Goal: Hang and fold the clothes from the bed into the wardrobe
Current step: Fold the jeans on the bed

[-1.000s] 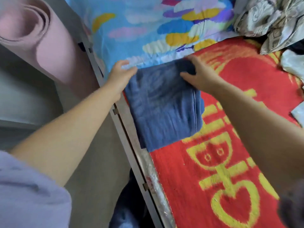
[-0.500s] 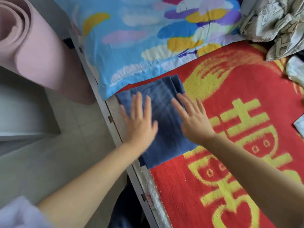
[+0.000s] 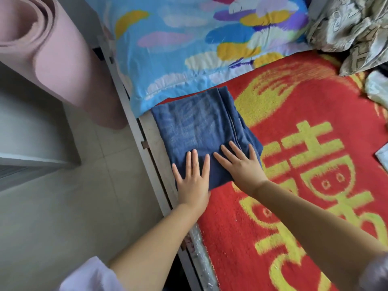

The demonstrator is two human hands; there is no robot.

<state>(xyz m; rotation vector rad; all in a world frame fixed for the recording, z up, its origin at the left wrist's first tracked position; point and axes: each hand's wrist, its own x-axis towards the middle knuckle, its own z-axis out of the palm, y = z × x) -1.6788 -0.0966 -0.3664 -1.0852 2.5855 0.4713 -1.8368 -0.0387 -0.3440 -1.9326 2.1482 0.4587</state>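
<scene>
A folded dark blue garment [image 3: 197, 124] lies flat at the bed's left edge, on a red blanket with yellow figures [image 3: 304, 143]. My left hand [image 3: 193, 179] rests palm down on its near left corner, fingers spread. Beside it, my right hand [image 3: 241, 164] presses flat on the near right part, fingers also apart. Neither hand grips the cloth. A crumpled beige patterned garment [image 3: 352, 30] lies at the far right of the bed.
A blue pillow with coloured feather shapes [image 3: 199, 43] lies just beyond the folded garment. A rolled pink mat [image 3: 52, 55] stands on the tiled floor [image 3: 73, 206] left of the bed frame [image 3: 134, 122]. Pale cloth [image 3: 375, 89] shows at the right edge.
A second ago both hands held the garment's far edge. They have since opened flat and slid along it toward me, from the middle to the near end.
</scene>
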